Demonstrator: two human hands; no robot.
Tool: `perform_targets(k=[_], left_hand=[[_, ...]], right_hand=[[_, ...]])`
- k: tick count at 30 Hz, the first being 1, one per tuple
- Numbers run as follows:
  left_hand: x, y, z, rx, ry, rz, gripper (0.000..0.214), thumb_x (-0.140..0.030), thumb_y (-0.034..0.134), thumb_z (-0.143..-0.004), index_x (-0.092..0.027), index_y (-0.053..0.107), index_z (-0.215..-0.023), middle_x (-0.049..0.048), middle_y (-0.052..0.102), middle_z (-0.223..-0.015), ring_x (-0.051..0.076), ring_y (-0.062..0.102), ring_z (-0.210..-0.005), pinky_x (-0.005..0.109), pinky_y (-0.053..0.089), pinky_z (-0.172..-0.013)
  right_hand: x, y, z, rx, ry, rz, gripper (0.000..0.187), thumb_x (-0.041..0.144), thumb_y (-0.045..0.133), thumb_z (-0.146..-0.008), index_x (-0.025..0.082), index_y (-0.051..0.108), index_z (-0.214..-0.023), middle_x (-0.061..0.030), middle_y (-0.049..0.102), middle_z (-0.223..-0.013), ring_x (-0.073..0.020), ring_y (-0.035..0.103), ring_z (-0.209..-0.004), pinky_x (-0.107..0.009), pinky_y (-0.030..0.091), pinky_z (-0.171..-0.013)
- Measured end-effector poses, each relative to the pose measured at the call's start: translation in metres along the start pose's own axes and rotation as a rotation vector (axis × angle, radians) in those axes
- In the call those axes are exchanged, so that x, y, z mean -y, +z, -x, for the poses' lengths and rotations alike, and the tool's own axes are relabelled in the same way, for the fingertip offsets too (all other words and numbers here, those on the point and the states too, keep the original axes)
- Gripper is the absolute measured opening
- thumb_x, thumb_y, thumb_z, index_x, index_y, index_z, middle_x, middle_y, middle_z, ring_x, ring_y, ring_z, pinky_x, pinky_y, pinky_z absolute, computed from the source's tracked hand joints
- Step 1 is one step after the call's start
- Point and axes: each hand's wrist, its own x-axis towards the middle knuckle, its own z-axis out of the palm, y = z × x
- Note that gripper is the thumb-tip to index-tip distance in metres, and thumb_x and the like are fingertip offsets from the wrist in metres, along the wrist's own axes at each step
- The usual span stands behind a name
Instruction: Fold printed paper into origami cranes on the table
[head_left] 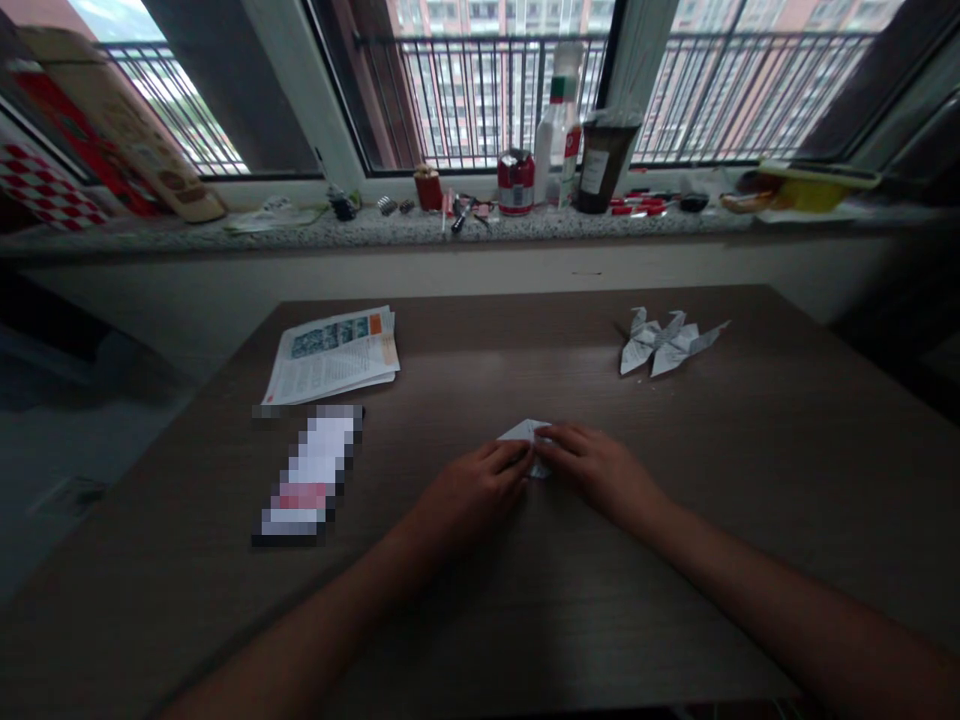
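A small piece of folded white paper (pixel 527 428) lies on the brown table (pixel 585 620), in front of me. My left hand (pixel 478 488) grips its left side, fingers closed and pressed down on it. From the right, my right hand (pixel 592 462) presses its fingertips onto the same paper, close to the left fingers. The hands cover much of the paper, so its full shape is hidden. Beyond my right hand sit folded paper cranes (pixel 664 347), close together.
Printed paper sheets (pixel 337 358) lie at the table's far left, with a blurred-out phone (pixel 319 460) nearer me. Behind the table, the stone windowsill (pixel 285 236) carries a red can (pixel 515 182), a dark cup (pixel 600 165), a clear bottle (pixel 553 135) and a yellow container (pixel 817 188).
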Motion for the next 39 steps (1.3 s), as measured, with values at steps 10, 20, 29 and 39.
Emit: perform_targets(k=[10,20,29,39], left_hand=[[0.018,-0.032,0.012,0.156,-0.017,-0.075,0.051,-0.034,0.062,-0.103,-0.036,0.051,-0.152,0.0065,0.044,-0.164,0.032,0.041,-0.151,0.057,0.036,-0.121],[0.029,-0.04,0.019,0.225,-0.017,-0.122,0.056,-0.039,0.064,-0.102,-0.047,0.045,-0.154,0.0021,0.032,-0.17,0.035,0.035,-0.153,0.06,0.035,-0.12],[0.014,-0.035,0.013,0.224,0.039,-0.211,0.049,-0.041,0.059,-0.105,-0.028,0.051,-0.152,0.0061,0.036,-0.168,0.03,0.039,-0.151,0.05,0.029,-0.125],[-0.008,-0.025,0.009,0.199,0.062,-0.183,0.059,-0.053,0.051,-0.106,-0.027,0.041,-0.158,0.0072,0.051,-0.158,0.029,0.049,-0.142,0.047,0.036,-0.118]], right_hand=[[-0.003,-0.015,0.022,0.194,-0.066,0.031,0.074,0.042,0.06,-0.103,0.026,0.026,-0.166,-0.0093,0.037,-0.167,-0.0294,0.037,-0.153,-0.052,0.043,-0.121],[-0.003,-0.025,0.027,0.27,-0.061,0.047,0.087,0.05,0.058,-0.102,0.025,0.008,-0.169,-0.0124,0.022,-0.171,-0.0325,0.031,-0.155,-0.056,0.029,-0.127],[-0.007,-0.028,0.03,0.301,-0.044,0.12,0.084,0.055,0.052,-0.104,0.022,0.01,-0.169,-0.0111,0.022,-0.172,-0.0311,0.029,-0.156,-0.052,0.03,-0.127],[0.001,-0.028,0.022,0.217,0.019,0.186,0.07,0.053,0.048,-0.105,0.017,0.033,-0.164,-0.014,0.042,-0.165,-0.0351,0.047,-0.145,-0.054,0.043,-0.115]])
